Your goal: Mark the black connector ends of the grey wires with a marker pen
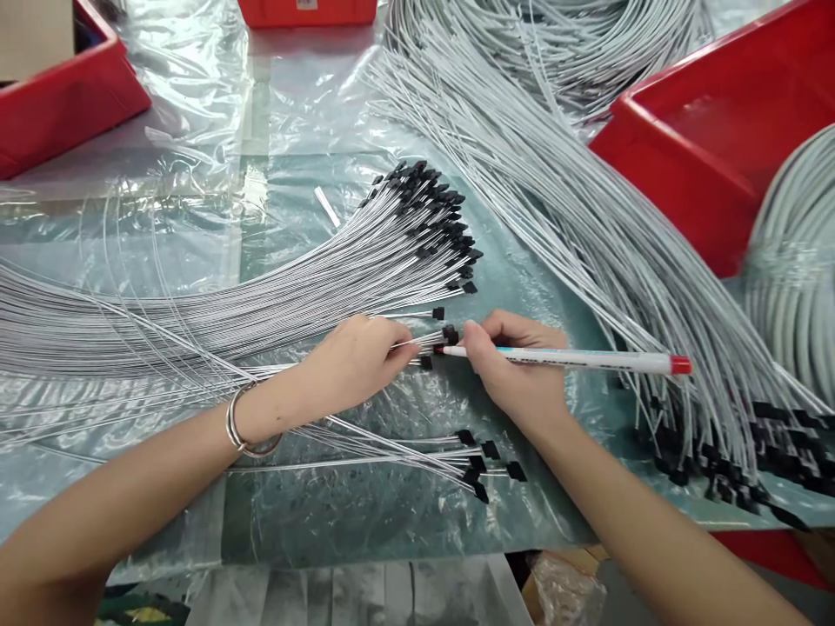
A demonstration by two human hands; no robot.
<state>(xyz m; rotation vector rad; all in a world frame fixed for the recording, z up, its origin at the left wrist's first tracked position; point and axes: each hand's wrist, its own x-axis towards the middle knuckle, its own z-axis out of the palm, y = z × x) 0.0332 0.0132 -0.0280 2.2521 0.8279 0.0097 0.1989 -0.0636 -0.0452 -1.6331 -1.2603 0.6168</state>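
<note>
My left hand [356, 361] is closed on a few thin grey cables just behind their black connectors [450, 334]. In my right hand [522, 365] is a white marker pen [587, 359] with a red end, its tip at or very near one of those connectors. A large bundle of cables [280, 296] fans out behind my left hand, its many black connectors [430, 209] pointing right. Nearer to me, below my hands, several separate cables [397, 456] lie with their black connectors [477, 465] spread on the plastic sheet.
A thick sheaf of grey cables [554, 191] crosses the right side, ending in black connectors [737, 452]. Red bins stand at left [71, 96], top [306, 10] and right [691, 148]. A coiled cable bundle [799, 261] sits at the right edge. Clear plastic sheeting [313, 113] covers the table.
</note>
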